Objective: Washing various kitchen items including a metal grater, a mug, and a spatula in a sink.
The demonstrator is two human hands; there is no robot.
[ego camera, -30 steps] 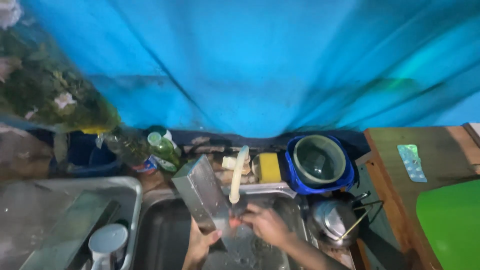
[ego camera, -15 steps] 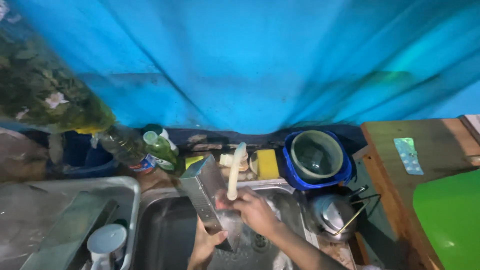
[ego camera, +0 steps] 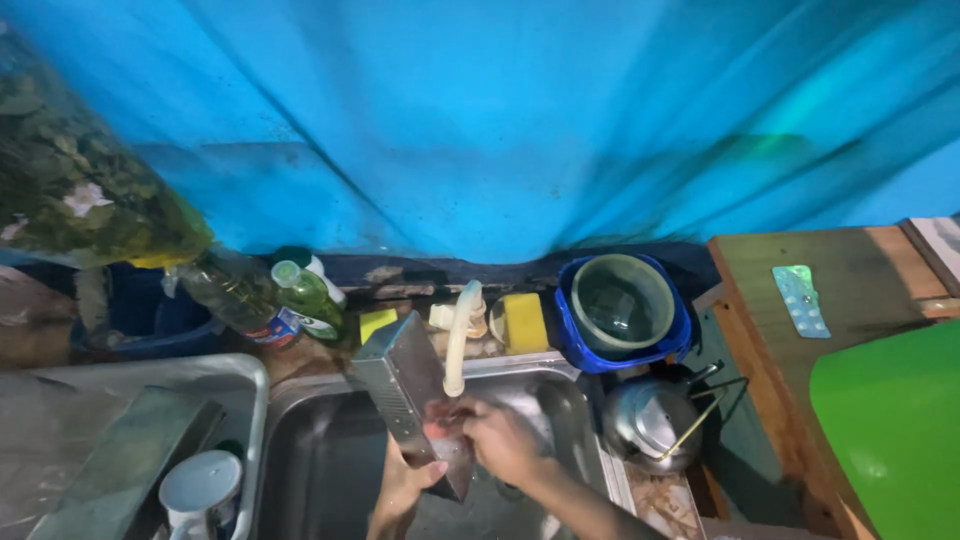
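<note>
A flat grey metal tray (ego camera: 405,385) is held tilted over the steel sink (ego camera: 320,470), under the cream-coloured tap (ego camera: 458,340). My left hand (ego camera: 405,485) grips the tray's lower edge from beneath. My right hand (ego camera: 495,440) presses against the tray's face near the tap's spout, its fingers curled; whether it holds a cloth or sponge I cannot tell.
Behind the sink stand green bottles (ego camera: 300,295), a yellow sponge (ego camera: 523,322) and a blue bowl (ego camera: 622,310) holding a green one. A steel kettle (ego camera: 650,420) sits at the right, beside a wooden counter (ego camera: 790,330) with a green board (ego camera: 895,420). A basin (ego camera: 120,440) with a white cup (ego camera: 200,485) lies left.
The tray has shifted slightly right and stands more upright under the tap. My right hand has moved up from low in the sink to the tray's face.
</note>
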